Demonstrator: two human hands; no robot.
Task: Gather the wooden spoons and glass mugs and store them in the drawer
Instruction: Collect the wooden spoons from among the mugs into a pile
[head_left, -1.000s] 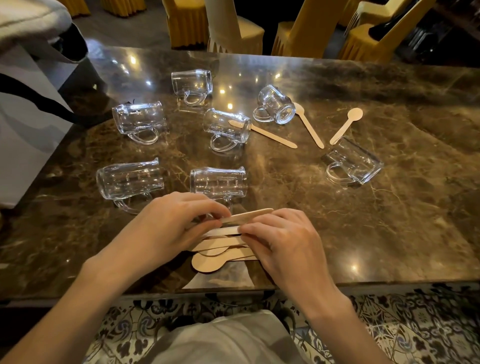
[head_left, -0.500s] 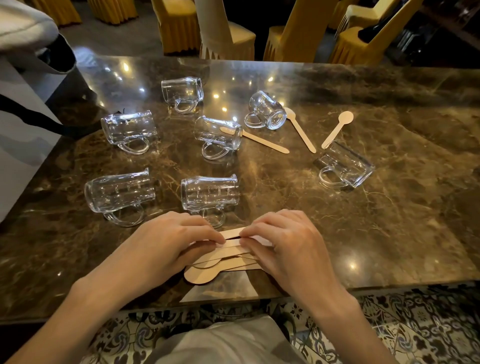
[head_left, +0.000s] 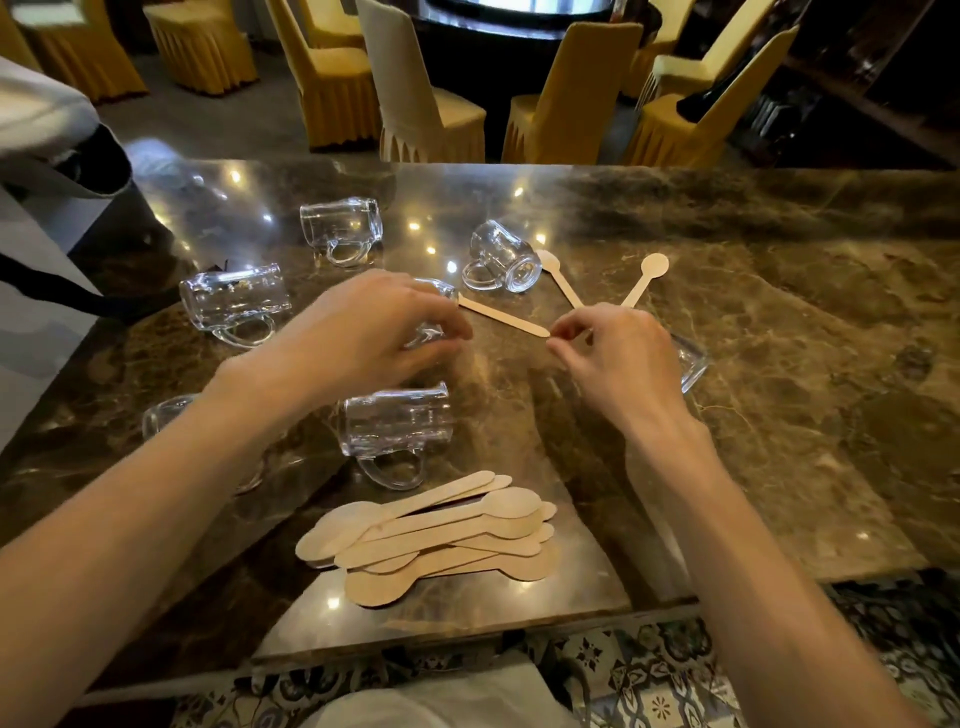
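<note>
A pile of several wooden spoons (head_left: 441, 530) lies loose near the table's front edge. Several glass mugs lie on their sides: at the back (head_left: 340, 228), at the left (head_left: 234, 299), at the back centre (head_left: 501, 257) and just behind the pile (head_left: 395, 423). My left hand (head_left: 374, 332) curls over the middle mug (head_left: 430, 332), which has a wooden spoon (head_left: 504, 317) sticking out of it. My right hand (head_left: 618, 358) pinches the tip of that spoon's handle between thumb and index finger. Two more spoons (head_left: 558, 275) (head_left: 647, 275) lie crossed behind it.
My right hand half hides another mug (head_left: 691, 358), and my left forearm covers one (head_left: 166, 415). The dark marble table (head_left: 779, 415) has bare surface on the right. A grey bag (head_left: 41, 260) stands at the left edge. Covered chairs (head_left: 426, 114) stand beyond the table.
Both hands let go of the spoon pile and moved forward. The left now covers the middle mug, and the right is at its spoon's handle tip. The pile stays at the front edge.
</note>
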